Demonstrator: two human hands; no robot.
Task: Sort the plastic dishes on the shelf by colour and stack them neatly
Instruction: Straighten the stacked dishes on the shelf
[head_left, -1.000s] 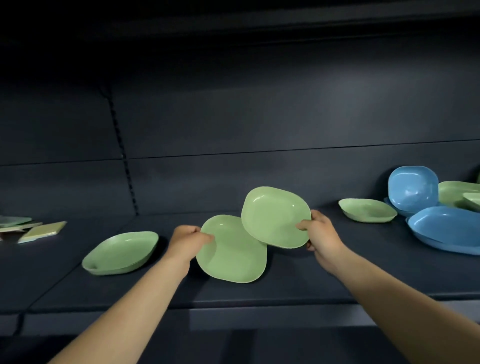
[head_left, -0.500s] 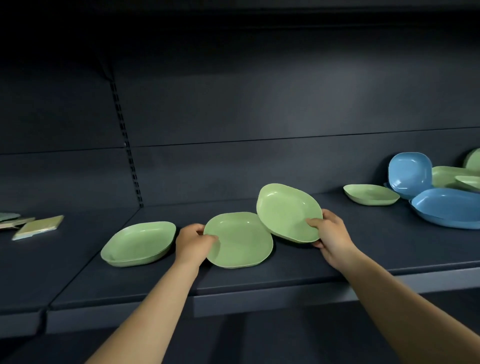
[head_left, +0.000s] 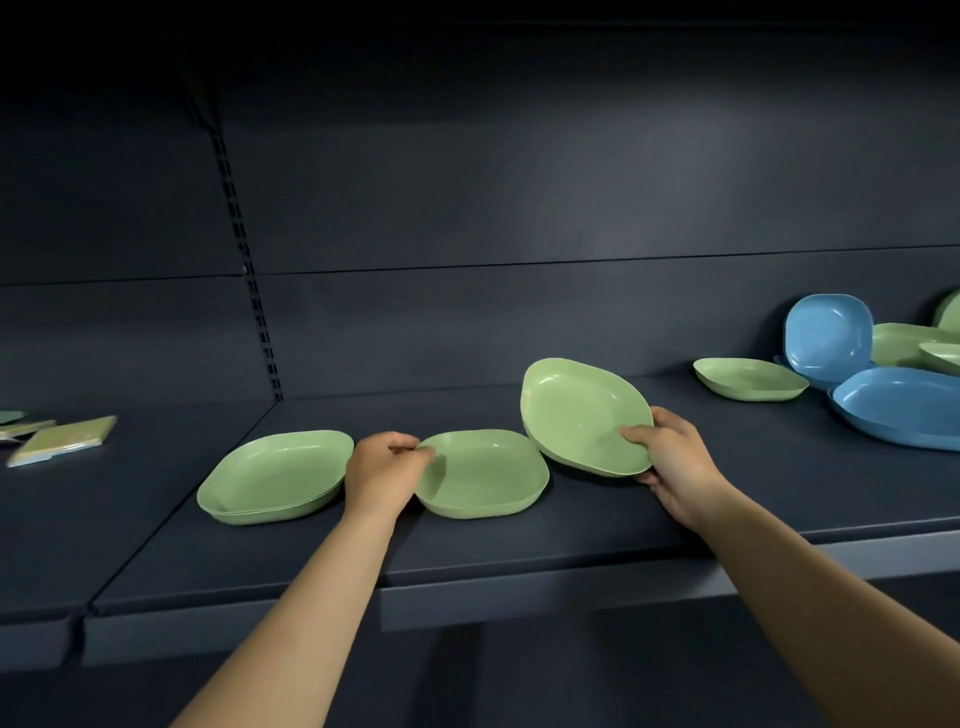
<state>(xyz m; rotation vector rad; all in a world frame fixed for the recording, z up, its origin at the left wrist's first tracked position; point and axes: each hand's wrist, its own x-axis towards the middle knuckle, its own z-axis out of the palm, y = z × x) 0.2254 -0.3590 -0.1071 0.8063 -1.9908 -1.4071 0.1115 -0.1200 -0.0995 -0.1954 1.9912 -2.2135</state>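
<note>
- Holding one green dish apiece, the left hand (head_left: 382, 467) pinches the near-left rim of a flat-lying green dish (head_left: 480, 473) on the shelf (head_left: 519, 551), thumb over the edge.
- The right hand (head_left: 670, 462) grips a tilted green dish (head_left: 584, 415) by its right rim, thumb inside, fingers curled beneath; its lower edge sits just beside the flat one.
- A green stack (head_left: 275, 475) rests just left of the left hand; it looks like the destination.
- Doing this well likely means lifting each dish level, aligning corners over the stack, and lowering until it nests, not dropping it.
- More green dishes (head_left: 750, 379) and blue dishes (head_left: 826, 338) lie mixed at the far right, still unsorted.
</note>
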